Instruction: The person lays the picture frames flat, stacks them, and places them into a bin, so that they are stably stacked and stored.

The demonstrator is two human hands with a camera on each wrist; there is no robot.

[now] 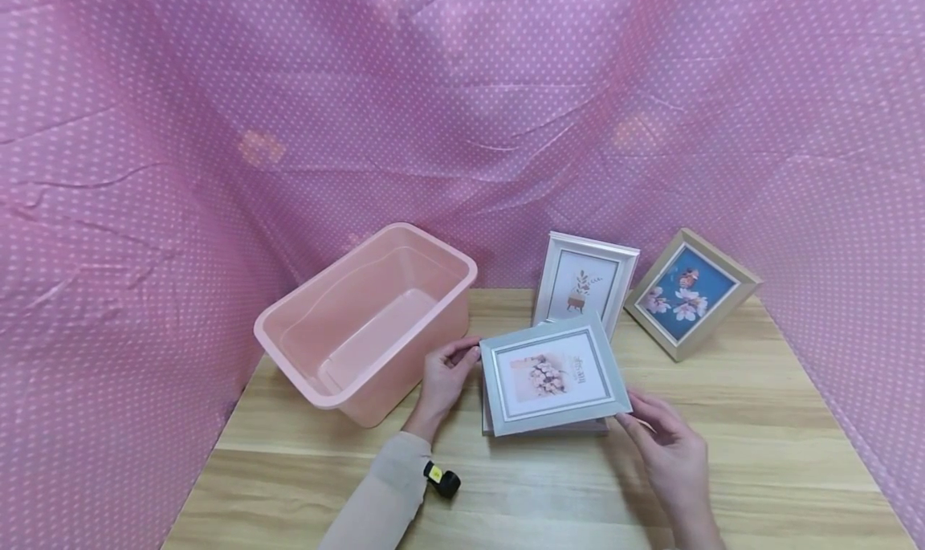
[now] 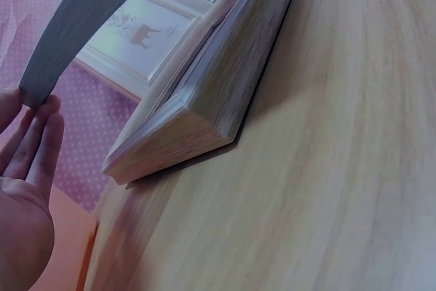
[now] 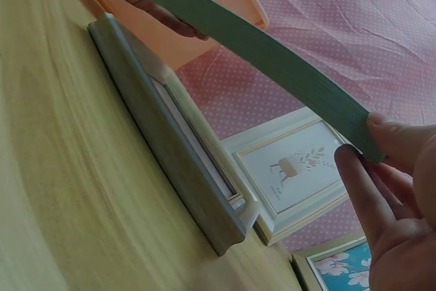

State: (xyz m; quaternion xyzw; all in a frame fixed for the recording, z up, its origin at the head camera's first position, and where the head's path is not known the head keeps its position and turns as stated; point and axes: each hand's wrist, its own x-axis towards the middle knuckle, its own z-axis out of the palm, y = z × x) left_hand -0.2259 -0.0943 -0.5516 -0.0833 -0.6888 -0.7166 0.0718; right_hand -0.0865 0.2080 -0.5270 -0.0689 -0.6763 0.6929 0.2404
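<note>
Both hands hold a pale grey-green picture frame (image 1: 556,376) with a pink flower print, raised above the table. My left hand (image 1: 446,380) pinches its left corner between thumb and fingers. At the lower right corner, my right hand (image 1: 668,446) grips the edge, thumb on top and fingers beneath, as the right wrist view also shows. Under the raised frame lies another picture frame (image 3: 167,141), flat on the wooden table and mostly hidden in the head view. Air shows between the two in both wrist views.
A pink plastic bin (image 1: 361,317) stands to the left. Behind the hands, a white picture frame (image 1: 587,281) with a plant print stands upright. Further right leans a beige picture frame (image 1: 690,293) with a blue flower print. Pink dotted cloth (image 1: 462,132) hangs around the table (image 1: 766,454).
</note>
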